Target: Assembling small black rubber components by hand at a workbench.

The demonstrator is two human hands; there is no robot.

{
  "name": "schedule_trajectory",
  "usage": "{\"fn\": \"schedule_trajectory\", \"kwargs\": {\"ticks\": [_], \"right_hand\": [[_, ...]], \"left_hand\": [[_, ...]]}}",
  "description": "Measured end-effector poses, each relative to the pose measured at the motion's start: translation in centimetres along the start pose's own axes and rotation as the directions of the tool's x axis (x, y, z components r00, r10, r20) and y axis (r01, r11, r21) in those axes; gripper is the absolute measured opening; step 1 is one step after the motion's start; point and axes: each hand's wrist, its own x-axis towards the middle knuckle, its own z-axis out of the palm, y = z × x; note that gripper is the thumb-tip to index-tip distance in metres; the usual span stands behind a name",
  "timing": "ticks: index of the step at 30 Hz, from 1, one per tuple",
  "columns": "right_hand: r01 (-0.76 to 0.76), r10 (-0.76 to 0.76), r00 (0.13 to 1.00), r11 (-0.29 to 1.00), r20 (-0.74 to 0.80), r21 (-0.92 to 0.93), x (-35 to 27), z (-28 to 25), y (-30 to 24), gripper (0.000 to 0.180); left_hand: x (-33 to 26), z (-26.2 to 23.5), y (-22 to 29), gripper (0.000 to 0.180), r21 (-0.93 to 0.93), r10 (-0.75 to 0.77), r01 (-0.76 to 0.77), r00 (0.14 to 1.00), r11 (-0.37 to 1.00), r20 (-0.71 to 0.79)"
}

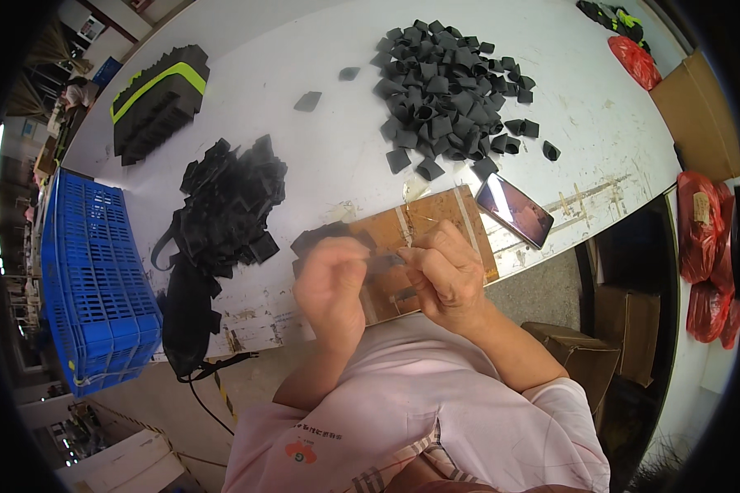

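My left hand (pixel 333 283) is smeared by motion over the left side of a brown wooden board (pixel 478 226), its fingers curled. My right hand (pixel 448 275) is closed in a pinch above the board, but what its fingertips hold is too small to make out. Between the two hands a small dark piece (pixel 381 264) shows blurred; which hand has it, I cannot tell. Some flat black pieces (pixel 325 237) lie on the table just beyond my left hand, partly hidden by it. To the right of the board rests a phone (pixel 515 210) with its screen lit.
A heap of dark grey fabric loops (pixel 444 94) spreads over the far table. Left lie a black pile of pieces (pixel 230 197) and a dark stack with a yellow-green band (pixel 160 99). A blue plastic crate (pixel 99 279) stands at left; red bags (pixel 699 246) and cardboard boxes (pixel 699 115) are at right.
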Motion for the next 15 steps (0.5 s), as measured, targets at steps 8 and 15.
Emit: {"fn": "schedule_trajectory", "kwargs": {"ticks": [8, 15], "right_hand": [[-0.588, 0.521, 0.801, 0.585, 0.296, 0.559, 2.7, -2.6, -0.9, 0.006], [-0.738, 0.780, 0.610, 0.492, 0.144, 0.463, -1.6, -1.3, 1.3, 0.022]], "left_hand": [[0.8, -1.8, -0.7, 0.004, 0.143, -0.069, 0.070, 0.998, 0.987, -0.013], [-1.6, -9.0, -5.2, 0.015, 0.590, -0.182, 0.285, 0.956, 0.756, -0.229]]}}
